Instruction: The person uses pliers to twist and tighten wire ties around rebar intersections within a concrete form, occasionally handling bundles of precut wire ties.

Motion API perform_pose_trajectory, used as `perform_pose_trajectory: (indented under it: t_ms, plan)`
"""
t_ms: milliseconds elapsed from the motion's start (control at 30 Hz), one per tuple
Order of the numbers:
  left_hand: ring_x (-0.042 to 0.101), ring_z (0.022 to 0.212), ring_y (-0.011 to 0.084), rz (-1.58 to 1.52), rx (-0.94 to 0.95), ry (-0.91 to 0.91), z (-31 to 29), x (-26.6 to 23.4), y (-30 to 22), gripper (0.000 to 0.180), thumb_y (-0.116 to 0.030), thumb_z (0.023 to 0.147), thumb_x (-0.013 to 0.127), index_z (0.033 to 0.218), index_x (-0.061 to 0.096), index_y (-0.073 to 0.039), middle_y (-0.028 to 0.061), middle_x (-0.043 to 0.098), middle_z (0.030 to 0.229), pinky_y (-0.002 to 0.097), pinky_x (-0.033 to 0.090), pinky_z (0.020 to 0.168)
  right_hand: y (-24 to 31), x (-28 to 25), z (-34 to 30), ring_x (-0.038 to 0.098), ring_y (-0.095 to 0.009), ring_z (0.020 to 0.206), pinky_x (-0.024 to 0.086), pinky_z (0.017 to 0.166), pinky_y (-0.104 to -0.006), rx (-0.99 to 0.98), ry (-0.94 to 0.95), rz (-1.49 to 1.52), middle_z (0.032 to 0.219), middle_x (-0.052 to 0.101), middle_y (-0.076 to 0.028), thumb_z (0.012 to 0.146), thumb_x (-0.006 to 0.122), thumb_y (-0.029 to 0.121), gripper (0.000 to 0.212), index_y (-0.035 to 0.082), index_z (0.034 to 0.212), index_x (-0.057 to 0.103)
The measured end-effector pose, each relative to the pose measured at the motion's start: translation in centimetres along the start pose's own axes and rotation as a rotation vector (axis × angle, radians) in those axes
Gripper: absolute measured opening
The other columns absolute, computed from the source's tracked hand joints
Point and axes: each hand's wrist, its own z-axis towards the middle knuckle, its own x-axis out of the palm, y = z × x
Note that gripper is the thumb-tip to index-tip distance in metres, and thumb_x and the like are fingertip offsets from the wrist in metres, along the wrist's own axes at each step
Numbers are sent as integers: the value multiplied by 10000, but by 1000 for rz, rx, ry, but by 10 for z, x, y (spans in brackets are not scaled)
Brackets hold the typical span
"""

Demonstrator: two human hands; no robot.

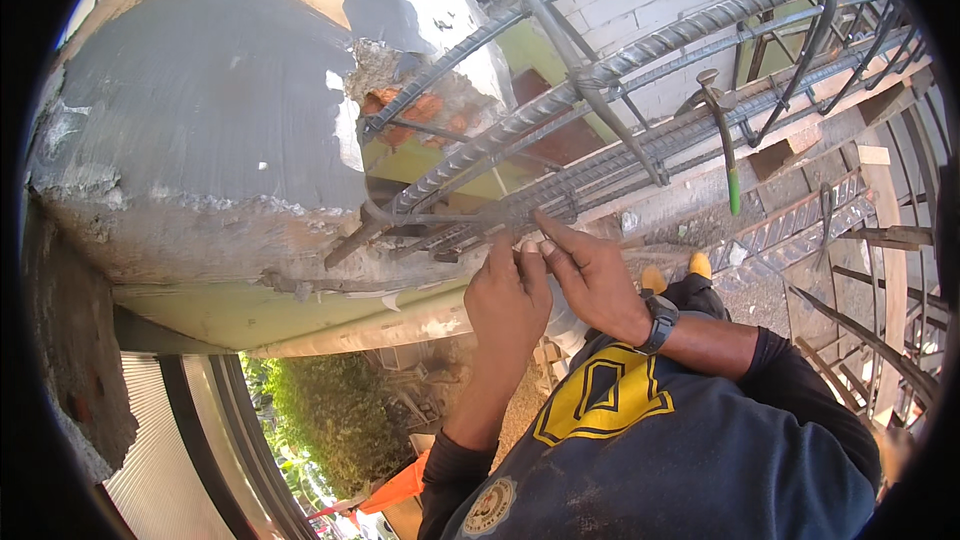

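Head view: your hands (508, 308) meet by the rebar cage (700, 27), grip unclear. Green-handled tool (726, 143) rests against it, presumably for easy reach.

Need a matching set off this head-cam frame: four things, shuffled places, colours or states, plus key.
1. Green-handled tool
2. Watch
3. Shirt print
4. Left hand and right hand

A. Around the right wrist
B. Close together, fingers bent
C. Among the rebar
D. Yellow

Pairs: 1-C, 2-A, 3-D, 4-B
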Motion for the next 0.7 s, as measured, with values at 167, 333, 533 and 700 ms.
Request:
perform_pose_trajectory:
  t_ms: [167,333,533,700]
  plan:
    - [641,760,401,-93,99,163,2,-14,19,400,-81,808,545,1178,549,68,214,642,853,475,509,676,4,0,2,686,-284,715,522,659,-336,8,29,-6,894,685,-220,889,641,75,402,-42,1269,580]
    - [621,834,439,-120,205,284,21,-34,30,402,-63,796,526,1183,562,39,236,637,906,487,499,732,21,0,14,669,-286,657,516,625,-357,-3,30,-110,816,677,-189,850,699,123,337,-31,1145,644]
    - [617,855,449,-241,295,307,35,-41,39,314,-81,831,521,1123,589,13,241,636,945,476,493,748,26,3,27,639,-397,691,501,607,-449,-113,44,-331,773,651,-210,854,690,186,227,-24,912,626]
    - [640,887,409,-296,292,285,33,-31,47,303,-160,899,489,1128,585,14,224,645,962,462,497,766,18,6,23,625,-419,686,486,587,-491,-180,15,-485,761,634,-216,887,640,179,182,3,878,595]
